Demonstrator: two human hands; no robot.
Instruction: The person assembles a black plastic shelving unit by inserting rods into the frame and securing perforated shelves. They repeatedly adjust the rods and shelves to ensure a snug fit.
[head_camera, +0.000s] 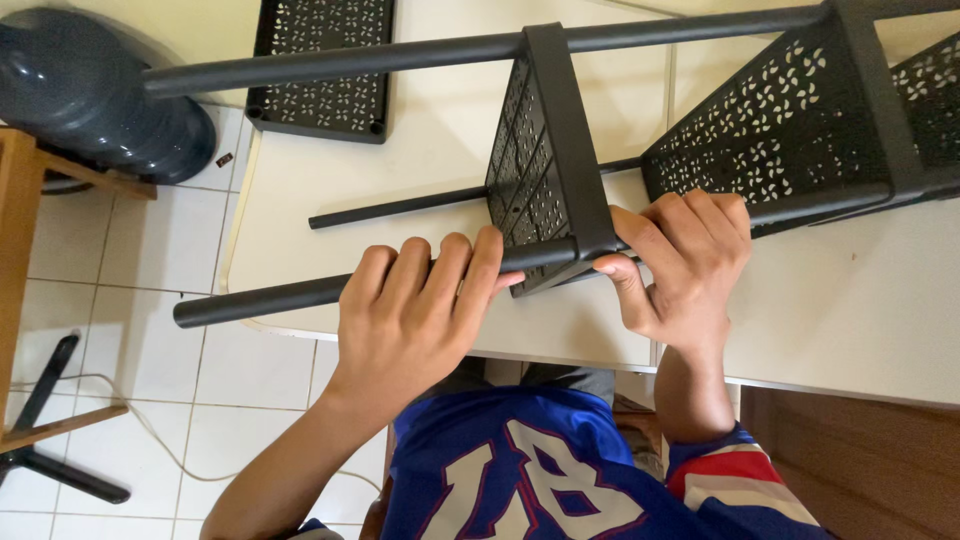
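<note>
**Both hands clamped on a dark metal shelf rack**

The rack (700, 150) lies on its side across a white table (850, 310), its dark grey poles running left to right and its perforated baskets standing on edge. The left hand (415, 310) wraps the near pole (260, 298); the right hand (685, 265) grips just beside the middle basket (535, 170).

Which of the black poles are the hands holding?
The nearest pole, low in the picture. The left hand wraps it; the right hand pinches it beside the basket. The other poles go untouched.
</note>
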